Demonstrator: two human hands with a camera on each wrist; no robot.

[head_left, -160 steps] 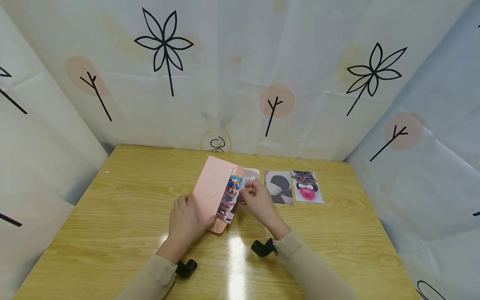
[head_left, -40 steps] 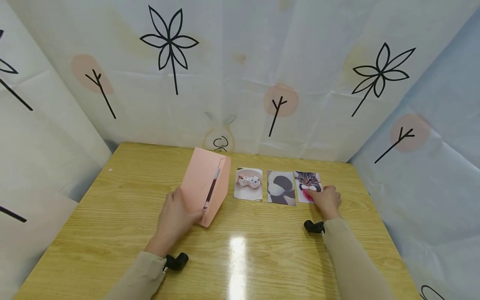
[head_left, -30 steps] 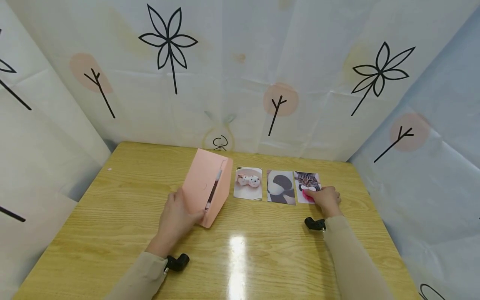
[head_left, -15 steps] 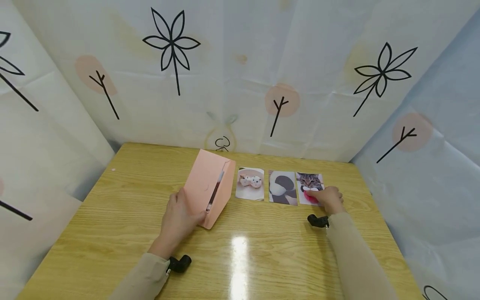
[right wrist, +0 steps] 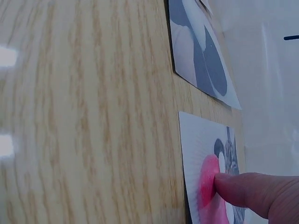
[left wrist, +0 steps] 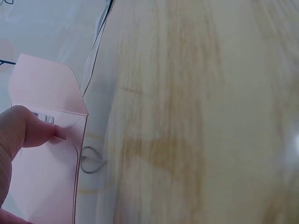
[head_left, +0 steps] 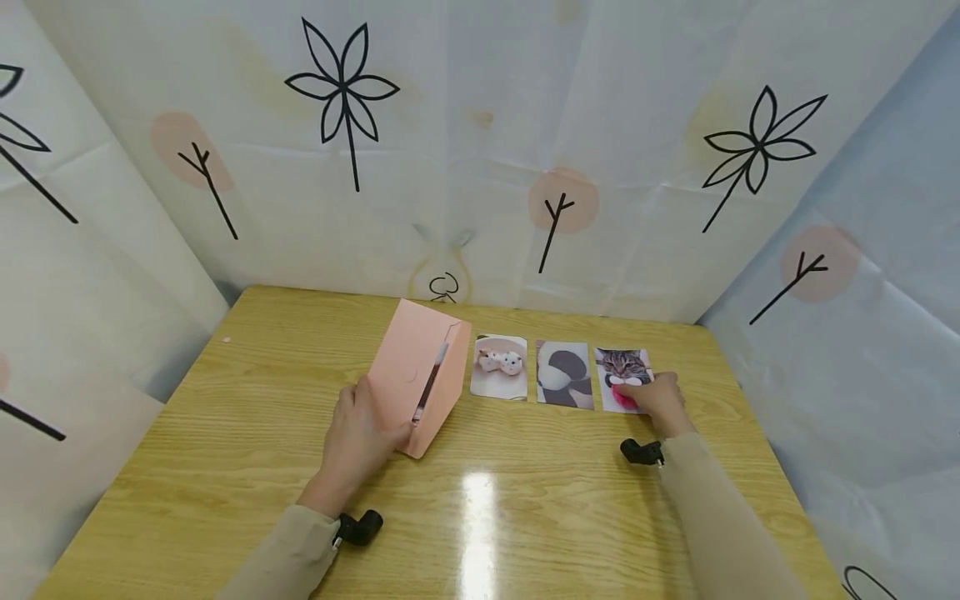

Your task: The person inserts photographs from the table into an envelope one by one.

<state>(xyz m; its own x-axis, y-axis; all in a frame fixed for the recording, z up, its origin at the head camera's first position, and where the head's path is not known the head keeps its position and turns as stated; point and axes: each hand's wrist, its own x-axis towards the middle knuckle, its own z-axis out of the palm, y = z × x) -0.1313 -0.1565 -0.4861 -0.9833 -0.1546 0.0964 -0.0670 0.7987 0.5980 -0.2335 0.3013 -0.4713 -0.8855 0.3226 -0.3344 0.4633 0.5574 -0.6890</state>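
Note:
My left hand [head_left: 358, 437] grips the lower part of a pink envelope [head_left: 408, 358], its thumb at the opening. The envelope's flap [left wrist: 46, 84] stands partly lifted, and the edge of a picture [head_left: 431, 383] shows inside. With a fingertip, my right hand [head_left: 662, 402] touches the cat picture [head_left: 621, 363], which lies flat at the right end of a row of cards. In the right wrist view one digit presses on the pink area of that cat picture [right wrist: 194, 140]; the rest of the hand is mostly out of view.
Left of the cat picture lie a grey-and-white card [head_left: 564, 375] and a card with two small white round figures [head_left: 499, 385]. The wooden table [head_left: 225, 467] ends at a patterned cloth [head_left: 465, 167] behind and on both sides.
Over the last second the cat picture and my right hand have shifted slightly right and toward me, widening the gap to the grey card. Earlier, both hands were at the envelope, with its picture showing more.

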